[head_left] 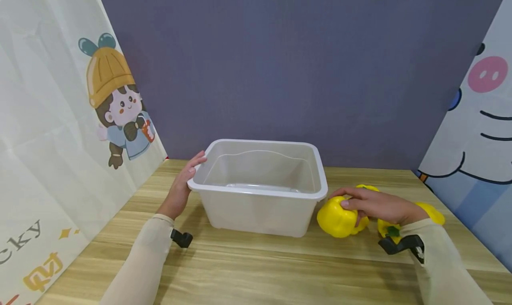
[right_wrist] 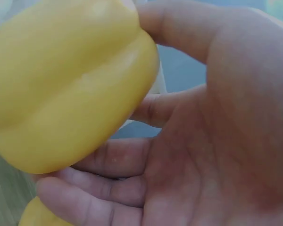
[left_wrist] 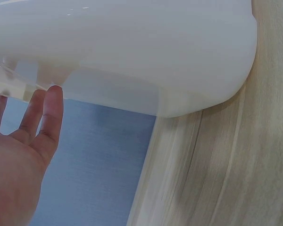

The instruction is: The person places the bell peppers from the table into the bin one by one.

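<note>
1. The right hand (head_left: 378,206) is gripping a yellow bell pepper (head_left: 336,218), its thumb and fingers curling round the pepper's side.
2. That bell pepper is hovering or resting just beside the right front corner of a white plastic bin (head_left: 256,214); whether it is touching the tabletop (head_left: 256,269), I cannot tell.
3. The left hand (head_left: 178,191) is touching the bin at its left rim, its fingers extending fairly straight rather than clasping; in the left wrist view the fingertips are meeting the translucent plastic near the rim.
4. The bin is standing upright on the wood-grain tabletop, between the two hands, its inside showing only bare walls and floor.
5. More yellow peppers (head_left: 385,227) are lying on the tabletop under and around the right hand and wrist; one is showing a green stem (head_left: 393,231). The arm is partly hiding them, so their exact number is unclear.
6. Both forearms are wearing pale sleeves (head_left: 140,260), with a black mount (head_left: 182,238) sitting at each wrist.
7. A dark blue-grey panel (head_left: 280,74) is rising behind the bin, and cartoon-printed sheets (head_left: 36,96) are flanking the tabletop on both sides.
</note>
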A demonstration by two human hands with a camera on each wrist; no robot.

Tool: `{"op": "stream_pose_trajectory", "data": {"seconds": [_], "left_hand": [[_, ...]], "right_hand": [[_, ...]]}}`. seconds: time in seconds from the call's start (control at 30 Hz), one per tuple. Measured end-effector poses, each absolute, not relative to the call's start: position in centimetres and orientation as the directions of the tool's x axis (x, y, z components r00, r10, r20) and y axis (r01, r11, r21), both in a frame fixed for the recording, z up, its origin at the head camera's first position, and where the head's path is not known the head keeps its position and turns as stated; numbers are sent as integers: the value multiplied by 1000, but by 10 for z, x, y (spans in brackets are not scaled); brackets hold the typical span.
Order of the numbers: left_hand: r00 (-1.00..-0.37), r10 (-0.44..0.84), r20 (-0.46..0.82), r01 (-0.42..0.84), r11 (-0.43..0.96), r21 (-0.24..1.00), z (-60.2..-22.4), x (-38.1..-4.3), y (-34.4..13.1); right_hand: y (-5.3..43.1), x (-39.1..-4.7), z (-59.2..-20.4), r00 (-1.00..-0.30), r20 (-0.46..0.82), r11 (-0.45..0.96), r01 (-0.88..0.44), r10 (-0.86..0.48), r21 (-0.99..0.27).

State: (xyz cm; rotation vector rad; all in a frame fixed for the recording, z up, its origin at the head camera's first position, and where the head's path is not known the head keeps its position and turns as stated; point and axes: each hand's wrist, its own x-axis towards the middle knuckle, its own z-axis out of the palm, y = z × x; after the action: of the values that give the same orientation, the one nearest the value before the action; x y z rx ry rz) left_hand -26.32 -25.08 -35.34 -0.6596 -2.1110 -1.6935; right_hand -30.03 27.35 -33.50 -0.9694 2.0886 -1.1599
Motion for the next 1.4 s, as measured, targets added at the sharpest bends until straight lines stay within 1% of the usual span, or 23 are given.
{"op": "stream_pose_trajectory", "data": {"seconds": [0.33,0.47,0.8,0.97,1.27,1.4], "left_hand": [[-832,132,538,554,182,812,-353,-263,-250],[-833,126,539,554,169,815,-354,-264,-250],[-832,128,540,555,172,814,-354,-264,-250],[-831,128,541,556,175,812,-355,-264,-250],[-829,128,544,559,183,809,-354,-263,-250],[-826,135,548,564,185,805,-353,-262,-250]], "right_hand": [[280,-298,-332,-594,-113,329,-270,-796,-905],[281,-297,-331,-609,-107,342,-285,-786,-895],[283,-294,-327,-680,-105,421,-318,-726,-849],[285,-293,-325,-702,-97,450,-339,-705,-826],[288,-294,-323,-760,-82,467,-306,-644,-829],[288,-294,-323,-777,-68,480,-315,-625,-819]]}}
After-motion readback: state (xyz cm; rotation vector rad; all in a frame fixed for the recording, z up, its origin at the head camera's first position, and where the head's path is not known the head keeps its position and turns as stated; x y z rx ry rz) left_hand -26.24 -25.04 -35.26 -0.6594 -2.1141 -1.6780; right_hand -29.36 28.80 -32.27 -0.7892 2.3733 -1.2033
